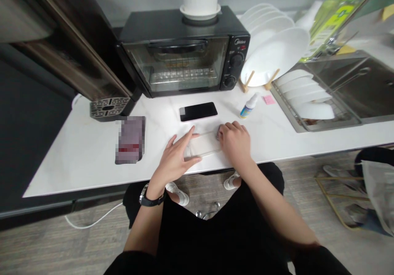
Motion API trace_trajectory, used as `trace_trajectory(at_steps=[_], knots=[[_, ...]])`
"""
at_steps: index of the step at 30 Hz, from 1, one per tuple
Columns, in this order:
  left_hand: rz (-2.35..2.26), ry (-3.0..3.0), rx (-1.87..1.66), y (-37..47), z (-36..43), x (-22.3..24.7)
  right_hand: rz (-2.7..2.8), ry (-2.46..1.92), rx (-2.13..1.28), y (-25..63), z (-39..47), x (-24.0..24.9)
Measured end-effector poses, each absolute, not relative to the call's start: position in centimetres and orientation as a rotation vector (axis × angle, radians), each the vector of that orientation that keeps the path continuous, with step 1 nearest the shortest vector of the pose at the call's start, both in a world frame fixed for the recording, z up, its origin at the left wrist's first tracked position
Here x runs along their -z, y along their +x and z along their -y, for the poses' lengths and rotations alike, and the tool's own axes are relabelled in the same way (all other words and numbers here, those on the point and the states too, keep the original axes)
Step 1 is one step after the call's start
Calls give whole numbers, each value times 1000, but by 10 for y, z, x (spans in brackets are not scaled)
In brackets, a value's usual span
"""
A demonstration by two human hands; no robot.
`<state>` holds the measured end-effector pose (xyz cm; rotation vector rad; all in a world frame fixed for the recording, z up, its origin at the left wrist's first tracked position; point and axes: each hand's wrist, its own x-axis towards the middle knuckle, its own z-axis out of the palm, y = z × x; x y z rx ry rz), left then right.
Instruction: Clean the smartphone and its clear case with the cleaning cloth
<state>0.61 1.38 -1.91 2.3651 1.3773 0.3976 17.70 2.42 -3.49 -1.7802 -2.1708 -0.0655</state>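
Note:
A clear phone case lies flat on the white counter in front of me. My left hand holds it at the left end, thumb on the near edge and fingers on the far edge. At the case's right end, my right hand is closed around a small dark grey cloth, mostly hidden by the fingers. Just beyond the case rests a phone with a black screen. A small white spray bottle with a blue label stands to the right of the phone.
Behind are a black toaster oven and white plates in a wooden rack. A blurred-out flat object lies left, near a drip tray. Right are a pink sticky note and a sink with bowls.

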Motion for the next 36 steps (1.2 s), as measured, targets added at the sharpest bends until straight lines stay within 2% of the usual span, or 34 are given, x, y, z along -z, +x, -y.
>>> trace_trajectory(at_steps=[5,11,21,24,31,36], knots=[[-1388,2368,-460,0,-14,24,2359,-1492,-69,125,-29,35],[-1397,2370,-485,-2,-14,27,2439,-1395,-131,127,-22,29],[-1414,2360,-458,4,-15,24,2144,-1848,46,202,-22,41],[-1435,2378,-444,7,-16,23,2083,-1919,116,199,-27,43],[-1483,2409,-450,5,-15,26,2348,-1535,-66,128,-31,33],[-1478,2396,-490,1,-9,26,2463,-1450,-101,133,-20,25]])
